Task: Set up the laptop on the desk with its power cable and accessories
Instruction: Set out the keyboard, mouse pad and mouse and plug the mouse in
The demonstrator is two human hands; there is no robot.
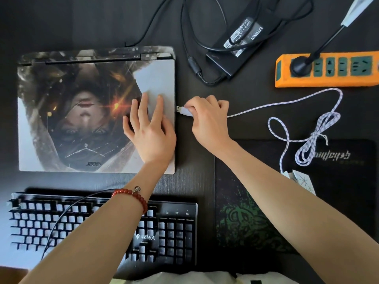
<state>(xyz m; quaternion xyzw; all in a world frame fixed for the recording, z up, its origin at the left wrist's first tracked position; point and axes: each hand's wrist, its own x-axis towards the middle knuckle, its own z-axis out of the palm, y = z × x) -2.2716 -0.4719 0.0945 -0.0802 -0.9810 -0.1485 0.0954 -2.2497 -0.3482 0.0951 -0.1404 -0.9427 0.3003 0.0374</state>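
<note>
A closed laptop [61, 111] with a printed picture on its lid lies on the dark desk. My left hand [149, 128] rests flat on the lid near its right edge, fingers spread. My right hand [207, 117] pinches a white USB plug [183, 110], whose metal tip sits just at the laptop's right side. A white braided cable [287, 103] runs from the plug to a bundled coil on the right. The black power adapter [235, 44] with its cords lies behind the laptop at the back.
An orange power strip [328, 78] with one black plug in it sits at the back right. A black keyboard [102, 226] lies in front, its cable looping over the keys. A dark mouse pad [256, 222] covers the right front, holding a white mouse part [301, 179].
</note>
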